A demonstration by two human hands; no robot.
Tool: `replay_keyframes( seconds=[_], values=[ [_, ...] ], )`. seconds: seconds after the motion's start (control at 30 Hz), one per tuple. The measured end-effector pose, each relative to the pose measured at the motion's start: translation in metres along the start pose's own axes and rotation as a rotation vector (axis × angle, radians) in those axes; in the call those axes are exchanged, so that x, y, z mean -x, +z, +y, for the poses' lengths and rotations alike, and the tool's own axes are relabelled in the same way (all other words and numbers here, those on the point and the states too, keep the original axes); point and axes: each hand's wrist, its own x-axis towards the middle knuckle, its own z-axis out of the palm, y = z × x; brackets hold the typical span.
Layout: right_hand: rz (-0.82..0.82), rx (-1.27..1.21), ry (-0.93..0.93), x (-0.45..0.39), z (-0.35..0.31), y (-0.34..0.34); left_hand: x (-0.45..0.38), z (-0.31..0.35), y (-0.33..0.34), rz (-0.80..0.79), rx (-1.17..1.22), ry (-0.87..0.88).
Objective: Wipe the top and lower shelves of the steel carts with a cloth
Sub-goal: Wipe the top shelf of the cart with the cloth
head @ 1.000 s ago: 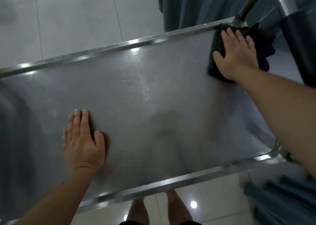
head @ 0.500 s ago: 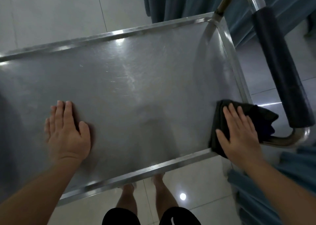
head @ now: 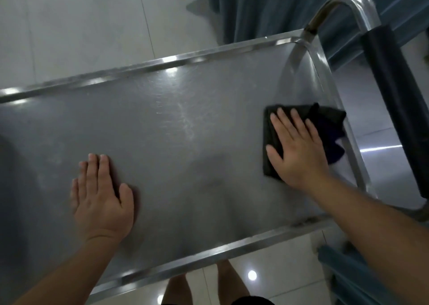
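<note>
The steel cart's top shelf [head: 185, 123] fills most of the view, with a raised rim all round. A dark folded cloth [head: 329, 123] lies on the shelf near its right edge. My right hand [head: 297, 147] presses flat on the cloth with straight fingers, covering much of it. My left hand [head: 99, 195] rests flat on the bare steel at the lower left, fingers straight and together. The lower shelf is hidden under the top one.
The cart's curved steel handle [head: 348, 5] with a dark padded grip [head: 394, 96] rises along the right side. Blue-grey curtains [head: 267, 7] hang behind the cart and at the lower right. Pale floor tiles [head: 69, 26] surround it. My legs show below the near rim.
My right hand slid the cloth from the far right corner down to the near right edge, then back up and slightly left to the middle of the right side. My left hand stayed flat.
</note>
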Motion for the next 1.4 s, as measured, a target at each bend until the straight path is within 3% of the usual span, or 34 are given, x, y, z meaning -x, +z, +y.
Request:
replay_keyframes(
  seconds=[0.2,0.37,0.5,0.77,0.9,1.13,1.3,1.4],
  values=[
    [-0.01,-0.021,0.02,-0.151,-0.017,-0.034,0.002,0.001,-0.003,-0.023,-0.032,-0.013],
    [-0.043,-0.016,0.02,-0.18,-0.014,-0.048,0.0,0.004,-0.005,-0.036,-0.025,-0.026],
    [-0.044,-0.051,-0.025,-0.12,-0.024,-0.039,0.001,0.004,-0.008,-0.062,-0.03,-0.039],
    [-0.039,-0.031,-0.141,0.111,-0.039,0.018,0.002,0.008,-0.012,-0.07,-0.027,-0.044],
    [-0.092,0.004,-0.165,0.145,-0.04,0.03,0.003,0.009,-0.011,-0.073,-0.03,-0.046],
    [0.063,0.004,-0.188,0.001,-0.082,0.009,0.001,0.006,-0.008,-0.062,-0.03,-0.037],
    [0.016,-0.066,-0.142,-0.138,-0.122,-0.022,0.001,0.002,-0.004,-0.038,-0.035,-0.033],
    [0.015,-0.061,-0.13,-0.173,-0.135,-0.031,0.0,0.0,-0.003,-0.035,-0.036,-0.039]
  ],
)
